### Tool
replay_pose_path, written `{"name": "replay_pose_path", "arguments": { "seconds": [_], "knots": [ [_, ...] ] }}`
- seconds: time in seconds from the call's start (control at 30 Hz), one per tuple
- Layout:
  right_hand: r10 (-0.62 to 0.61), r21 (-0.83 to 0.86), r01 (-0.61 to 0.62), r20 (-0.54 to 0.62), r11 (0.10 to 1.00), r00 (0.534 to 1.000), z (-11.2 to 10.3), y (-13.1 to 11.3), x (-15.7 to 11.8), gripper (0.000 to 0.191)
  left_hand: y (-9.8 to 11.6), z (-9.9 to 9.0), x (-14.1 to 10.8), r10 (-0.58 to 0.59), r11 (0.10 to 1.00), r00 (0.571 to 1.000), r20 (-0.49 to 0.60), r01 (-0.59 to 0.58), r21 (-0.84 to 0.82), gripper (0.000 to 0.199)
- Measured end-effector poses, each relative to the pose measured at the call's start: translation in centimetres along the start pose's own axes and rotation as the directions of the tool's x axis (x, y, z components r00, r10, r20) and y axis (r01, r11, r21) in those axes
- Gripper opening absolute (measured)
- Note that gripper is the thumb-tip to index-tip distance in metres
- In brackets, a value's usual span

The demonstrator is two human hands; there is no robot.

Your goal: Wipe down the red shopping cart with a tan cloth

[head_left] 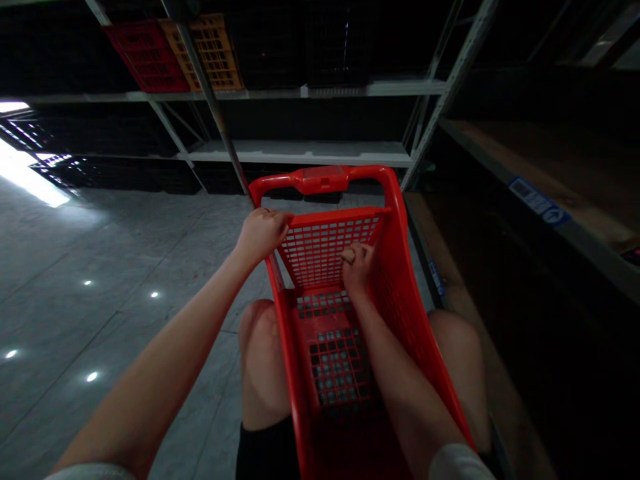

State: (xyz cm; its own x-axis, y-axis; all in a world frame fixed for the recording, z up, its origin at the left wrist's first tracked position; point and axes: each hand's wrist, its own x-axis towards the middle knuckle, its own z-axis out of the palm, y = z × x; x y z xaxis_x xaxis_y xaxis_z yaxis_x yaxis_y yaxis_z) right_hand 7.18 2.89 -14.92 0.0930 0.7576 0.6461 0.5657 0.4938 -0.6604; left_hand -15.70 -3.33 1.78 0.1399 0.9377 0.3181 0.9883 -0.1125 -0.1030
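Dimly, hands (263, 235) hold a red cart (320, 179); shelves (300, 152) sink into shadow.

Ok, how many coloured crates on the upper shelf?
2: a red plastic crate and an orange plastic crate right beside it, at upper left. Further along the shelf it's too dark to tell, so some may be hidden.

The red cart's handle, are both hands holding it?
No, the left hand grips the basket's rim and the right hand its mesh wall, both below the handle.
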Motion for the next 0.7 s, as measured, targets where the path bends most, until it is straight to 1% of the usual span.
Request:
{"name": "replay_pose_path", "arguments": {
  "seconds": [0.07, 0.13, 0.17, 0.2, 0.23, 0.27, 0.3, 0.37, 0.43, 0.5, 0.53, 0.57, 0.6, 0.67, 0.7],
  "knots": [
    [0.001, -0.012, -0.002, -0.085, 1.000, 0.996, 0.4, -1.0, 3.6, 0.031, 0.1, -0.1, 0.0, -0.006, 1.000, 1.000, -0.005, 0.006, 0.003, 0.039],
    [-0.023, -0.057, 0.012, -0.203, 0.998, 0.979, 0.5, -2.0, 6.6, 0.040, 0.1, -0.1, 0.0, -0.007, 1.000, 1.000, -0.004, 0.007, 0.005, 0.039],
    [-0.036, -0.096, 0.013, -0.247, 0.995, 0.968, 0.6, -2.3, 7.5, 0.042, 0.1, -0.1, 0.0, -0.005, 1.000, 1.000, -0.001, 0.005, 0.003, 0.039],
    [-0.047, -0.142, 0.009, -0.272, 0.990, 0.961, 0.6, -2.5, 7.6, 0.042, 0.1, -0.1, 0.0, -0.004, 1.000, 1.000, 0.001, 0.004, 0.001, 0.039],
    [-0.049, -0.190, -0.003, -0.271, 0.982, 0.961, 0.6, -2.4, 7.2, 0.041, 0.1, -0.1, 0.0, -0.005, 1.000, 1.000, 0.000, 0.005, 0.000, 0.039],
    [-0.037, -0.234, -0.023, -0.250, 0.972, 0.967, 0.6, -2.0, 6.1, 0.040, 0.1, -0.1, 0.0, -0.005, 1.000, 1.000, -0.004, 0.005, -0.002, 0.039],
    [-0.007, -0.273, -0.052, -0.211, 0.961, 0.977, 0.7, -1.4, 4.4, 0.040, 0.0, 0.0, 0.0, -0.003, 1.000, 1.000, -0.011, 0.003, -0.005, 0.039],
    [0.122, -0.320, -0.152, -0.112, 0.935, 0.986, 1.0, 0.3, 0.2, 0.039, -0.1, 0.1, 0.0, 0.005, 1.000, 1.000, -0.029, -0.006, -0.016, 0.039],
    [0.292, -0.304, -0.283, -0.018, 0.909, 0.956, 1.5, 2.1, -4.0, 0.039, -0.2, 0.2, 0.0, 0.009, 1.000, 0.999, -0.040, -0.010, -0.024, 0.039],
    [0.404, -0.251, -0.382, 0.041, 0.889, 0.914, 1.9, 3.3, -6.7, 0.038, -0.2, 0.3, 0.0, 0.004, 1.000, 0.999, -0.035, -0.004, -0.025, 0.039],
    [0.432, -0.225, -0.410, 0.057, 0.884, 0.900, 2.1, 3.6, -7.3, 0.036, -0.2, 0.3, 0.0, 0.000, 1.000, 1.000, -0.030, 0.000, -0.023, 0.039],
    [0.438, -0.204, -0.418, 0.060, 0.885, 0.897, 2.2, 3.6, -7.2, 0.035, -0.2, 0.3, 0.0, -0.003, 1.000, 1.000, -0.025, 0.002, -0.021, 0.038],
    [0.421, -0.184, -0.406, 0.047, 0.895, 0.906, 2.1, 3.3, -6.4, 0.034, -0.2, 0.4, 0.0, -0.005, 1.000, 1.000, -0.023, 0.005, -0.020, 0.038],
    [0.325, -0.131, -0.327, -0.040, 0.936, 0.945, 1.8, 2.1, -3.4, 0.033, -0.2, 0.4, 0.0, -0.007, 1.000, 1.000, -0.028, 0.006, -0.020, 0.037],
    [0.243, -0.102, -0.254, -0.110, 0.962, 0.964, 1.5, 1.2, -1.3, 0.033, -0.2, 0.4, 0.0, -0.007, 1.000, 0.999, -0.033, 0.007, -0.020, 0.037]
  ]
}}
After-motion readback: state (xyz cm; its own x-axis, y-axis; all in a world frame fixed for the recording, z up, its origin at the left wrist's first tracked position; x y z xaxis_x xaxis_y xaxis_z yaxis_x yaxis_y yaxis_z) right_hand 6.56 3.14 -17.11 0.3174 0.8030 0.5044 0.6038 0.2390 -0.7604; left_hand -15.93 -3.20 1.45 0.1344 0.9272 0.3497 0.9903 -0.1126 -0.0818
